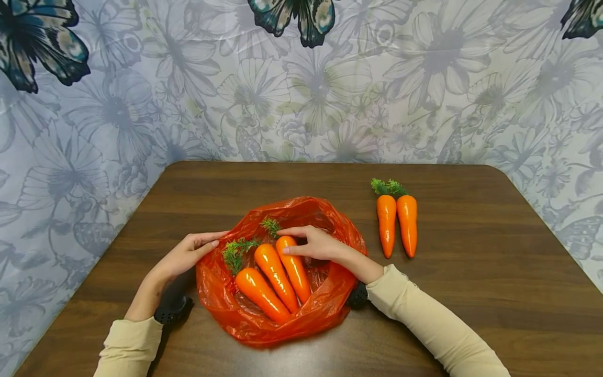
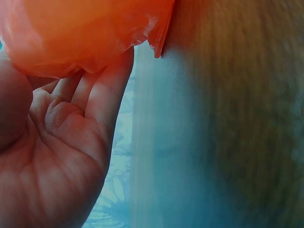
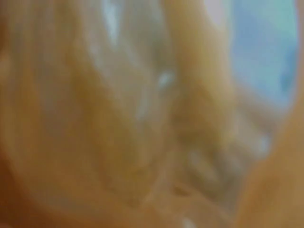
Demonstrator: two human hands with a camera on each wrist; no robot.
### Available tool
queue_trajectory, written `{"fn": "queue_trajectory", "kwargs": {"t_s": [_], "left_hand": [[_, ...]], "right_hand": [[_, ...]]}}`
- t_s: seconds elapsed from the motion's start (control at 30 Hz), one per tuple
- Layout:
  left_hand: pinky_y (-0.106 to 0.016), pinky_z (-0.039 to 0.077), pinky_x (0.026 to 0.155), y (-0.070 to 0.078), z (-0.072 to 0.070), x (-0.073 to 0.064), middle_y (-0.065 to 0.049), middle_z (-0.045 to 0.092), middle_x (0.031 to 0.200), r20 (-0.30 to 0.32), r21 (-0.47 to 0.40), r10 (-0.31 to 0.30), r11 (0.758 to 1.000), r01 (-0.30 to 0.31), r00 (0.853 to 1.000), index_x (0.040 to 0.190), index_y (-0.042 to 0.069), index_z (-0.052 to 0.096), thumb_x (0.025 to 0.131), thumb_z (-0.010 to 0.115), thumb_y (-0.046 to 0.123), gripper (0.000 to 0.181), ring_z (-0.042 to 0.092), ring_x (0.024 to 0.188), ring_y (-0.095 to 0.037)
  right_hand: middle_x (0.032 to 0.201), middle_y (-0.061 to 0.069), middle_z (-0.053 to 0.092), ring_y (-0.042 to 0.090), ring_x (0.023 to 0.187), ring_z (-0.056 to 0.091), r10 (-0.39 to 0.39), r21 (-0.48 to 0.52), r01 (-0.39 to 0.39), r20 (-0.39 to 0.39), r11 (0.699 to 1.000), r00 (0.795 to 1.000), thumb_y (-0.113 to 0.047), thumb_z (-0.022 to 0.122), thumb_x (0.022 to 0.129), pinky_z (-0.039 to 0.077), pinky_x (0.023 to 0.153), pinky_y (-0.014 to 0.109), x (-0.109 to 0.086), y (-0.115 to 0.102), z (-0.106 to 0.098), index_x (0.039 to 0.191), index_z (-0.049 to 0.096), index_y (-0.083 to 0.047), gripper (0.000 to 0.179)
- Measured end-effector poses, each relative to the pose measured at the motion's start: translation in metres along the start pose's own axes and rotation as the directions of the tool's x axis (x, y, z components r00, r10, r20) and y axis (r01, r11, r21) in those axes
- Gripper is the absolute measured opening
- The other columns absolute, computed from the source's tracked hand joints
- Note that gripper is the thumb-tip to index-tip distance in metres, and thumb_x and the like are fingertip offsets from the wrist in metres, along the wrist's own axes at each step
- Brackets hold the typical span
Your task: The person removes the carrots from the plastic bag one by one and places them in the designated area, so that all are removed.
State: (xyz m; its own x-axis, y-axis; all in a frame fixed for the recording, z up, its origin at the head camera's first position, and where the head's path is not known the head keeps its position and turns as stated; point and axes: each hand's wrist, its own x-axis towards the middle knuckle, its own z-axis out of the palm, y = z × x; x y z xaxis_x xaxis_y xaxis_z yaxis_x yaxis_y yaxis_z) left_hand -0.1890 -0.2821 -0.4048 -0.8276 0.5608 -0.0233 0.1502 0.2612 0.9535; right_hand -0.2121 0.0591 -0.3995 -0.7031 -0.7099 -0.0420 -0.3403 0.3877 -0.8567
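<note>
The left hand [image 1: 190, 252] comes in from the near left side of the table [image 1: 471, 251], forearm rising toward the far edge, wrist a little bent. Its fingers are almost straight and lie against the left rim of a red plastic bag [image 1: 325, 317]; the thumb sits below the forefinger, and the left wrist view shows the film caught between the two. The right hand [image 1: 316, 244] reaches across the bag's right rim, palm downward, forearm slanting up from the table's near right. Its thumb rests on the upper body of the right-hand carrot [image 1: 297, 272] while the forefinger stretches past the crown; the gap between them is modest, and with the right wrist view blurred, one cannot tell whether they grip.

The bag stands left of the table's middle, mouth wide open, its thin film crumpled and translucent. Inside, that carrot lies beside a middle carrot [image 1: 275, 277] and a left-hand carrot [image 1: 260, 293], all glossy orange, tips toward the table's near edge, with feathery green tops. A pair of carrots [image 1: 407, 228] lies on the bare wood, toward the far right corner.
</note>
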Motion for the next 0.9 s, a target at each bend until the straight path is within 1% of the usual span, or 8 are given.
{"fn": "queue_trajectory", "kwargs": {"t_s": [0.07, 0.1, 0.17, 0.23, 0.3, 0.33, 0.63, 0.9], "left_hand": [[-0.043, 0.055, 0.059, -0.0004, 0.0004, -0.0004, -0.025, 0.062, 0.105, 0.001, 0.001, -0.002, 1.0, 0.002, 1.0, 0.138, -0.008, 0.04, 0.101, 0.042, 0.009, 0.041, 0.065, 0.064, -0.03], [-0.043, 0.055, 0.059, -0.0007, 0.0005, -0.0004, -0.025, 0.062, 0.105, 0.0, 0.001, -0.003, 1.0, 0.003, 1.0, 0.138, -0.007, 0.04, 0.101, 0.042, 0.01, 0.041, 0.065, 0.064, -0.03], [-0.044, 0.055, 0.059, -0.0009, 0.0007, -0.0005, -0.026, 0.062, 0.105, 0.001, 0.001, -0.001, 1.0, 0.001, 1.0, 0.138, -0.007, 0.04, 0.101, 0.042, 0.009, 0.04, 0.065, 0.064, -0.031], [-0.044, 0.055, 0.059, -0.0011, 0.0007, -0.0004, -0.025, 0.062, 0.105, 0.003, 0.0, 0.0, 1.0, 0.0, 1.0, 0.138, -0.007, 0.04, 0.101, 0.042, 0.009, 0.04, 0.065, 0.064, -0.032], [-0.044, 0.055, 0.059, -0.0013, 0.0007, -0.0005, -0.025, 0.063, 0.104, 0.003, 0.001, 0.002, 1.0, -0.002, 1.0, 0.138, -0.007, 0.04, 0.101, 0.042, 0.009, 0.04, 0.065, 0.064, -0.033], [-0.044, 0.055, 0.059, -0.0016, 0.0008, -0.0004, -0.025, 0.063, 0.104, 0.005, 0.0, 0.003, 1.0, -0.003, 1.0, 0.138, -0.007, 0.04, 0.101, 0.042, 0.009, 0.04, 0.065, 0.064, -0.033], [-0.045, 0.055, 0.06, -0.002, 0.0008, -0.0009, -0.025, 0.063, 0.104, 0.003, -0.019, 0.001, 1.0, -0.001, 1.0, 0.138, -0.008, 0.039, 0.101, 0.042, 0.008, 0.04, 0.066, 0.065, -0.033], [-0.045, 0.055, 0.059, -0.0011, 0.0004, -0.0016, -0.026, 0.063, 0.104, -0.002, -0.021, -0.015, 1.0, 0.015, 1.0, 0.138, -0.007, 0.04, 0.101, 0.042, 0.01, 0.041, 0.066, 0.065, -0.033]], "right_hand": [[0.125, 0.008, 0.057, 0.015, 0.065, 0.054, 0.013, 0.025, -0.012, -0.011, 1.0, 1.0, -0.022, 0.063, 0.092, 0.047, 0.063, 0.027, -0.0009, 0.001, 0.0006, 0.136, 0.05, -0.009, 0.048], [0.124, 0.008, 0.057, 0.015, 0.065, 0.055, 0.016, 0.036, -0.015, -0.017, 0.999, 1.0, -0.022, 0.063, 0.091, 0.047, 0.063, 0.027, -0.001, 0.0014, 0.0009, 0.136, 0.05, -0.009, 0.049], [0.124, 0.008, 0.057, 0.015, 0.07, 0.057, 0.018, 0.057, -0.016, -0.029, 0.998, 0.999, -0.022, 0.063, 0.091, 0.048, 0.064, 0.027, -0.0018, 0.0017, 0.0013, 0.136, 0.05, -0.008, 0.049], [0.125, 0.009, 0.056, 0.015, 0.085, 0.06, 0.019, 0.078, -0.016, -0.044, 0.997, 0.999, -0.022, 0.064, 0.091, 0.05, 0.072, 0.027, -0.0026, 0.0015, 0.0016, 0.136, 0.05, -0.008, 0.049], [0.127, 0.009, 0.055, 0.015, 0.103, 0.056, 0.019, 0.093, -0.013, -0.054, 0.996, 0.998, -0.022, 0.064, 0.091, 0.048, 0.082, 0.028, -0.0031, 0.0014, 0.0017, 0.136, 0.05, -0.008, 0.049], [0.128, 0.009, 0.055, 0.016, 0.105, 0.056, 0.022, 0.099, -0.016, -0.058, 0.995, 0.998, -0.022, 0.064, 0.091, 0.048, 0.084, 0.029, -0.0034, 0.0013, 0.0018, 0.137, 0.05, -0.008, 0.05], [0.13, 0.009, 0.053, 0.02, 0.111, 0.053, 0.029, 0.147, -0.02, -0.058, 0.989, 0.998, -0.021, 0.064, 0.091, 0.046, 0.088, 0.031, -0.0029, 0.003, 0.0017, 0.137, 0.049, -0.01, 0.05], [0.133, 0.014, 0.049, 0.027, 0.114, 0.051, 0.014, 0.162, -0.006, -0.047, 0.987, 0.999, -0.013, 0.062, 0.092, 0.047, 0.088, 0.032, -0.003, -0.0007, 0.0017, 0.139, 0.045, -0.004, 0.052]]}}
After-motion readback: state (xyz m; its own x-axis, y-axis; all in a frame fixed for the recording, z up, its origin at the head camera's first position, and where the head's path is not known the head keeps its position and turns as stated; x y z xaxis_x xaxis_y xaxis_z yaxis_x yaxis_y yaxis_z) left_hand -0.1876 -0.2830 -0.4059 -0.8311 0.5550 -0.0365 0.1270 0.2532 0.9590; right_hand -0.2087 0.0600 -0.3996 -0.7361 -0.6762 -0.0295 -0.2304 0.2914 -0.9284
